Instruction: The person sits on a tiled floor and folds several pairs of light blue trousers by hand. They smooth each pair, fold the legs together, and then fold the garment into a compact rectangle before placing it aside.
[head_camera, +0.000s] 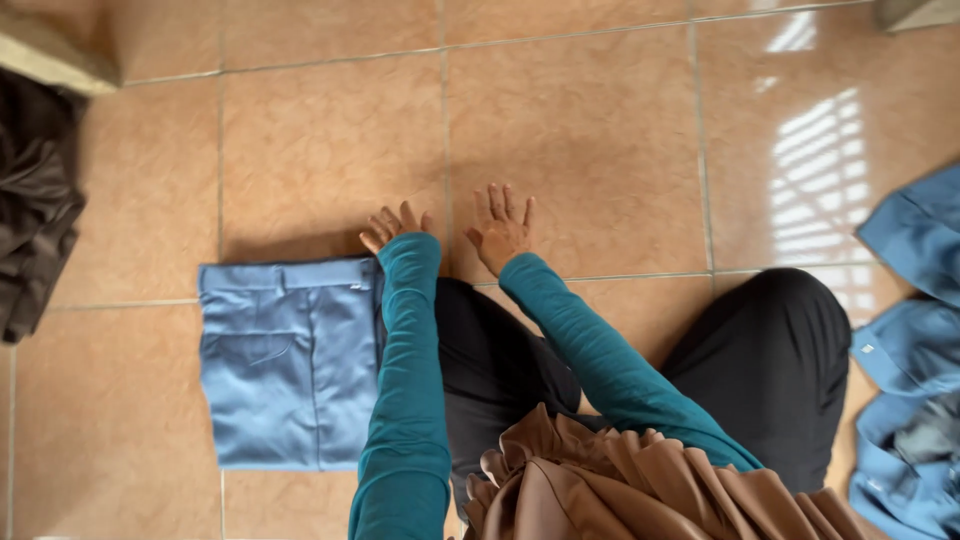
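Observation:
Folded light-blue trousers (285, 360) lie flat on the tiled floor (580, 130) at my left, waistband toward the far side. My left hand (392, 226) hovers just past the trousers' top right corner, fingers spread, holding nothing. My right hand (502, 228) is raised beside it over the bare tiles, palm out and fingers apart, also empty. Both arms wear teal sleeves. My knees in black cloth (770, 350) rest on the floor below the hands.
A pile of light-blue garments (915, 350) lies at the right edge. Dark brown cloth (35, 210) is heaped at the left edge. A brown scarf (620, 485) hangs at the bottom of the view.

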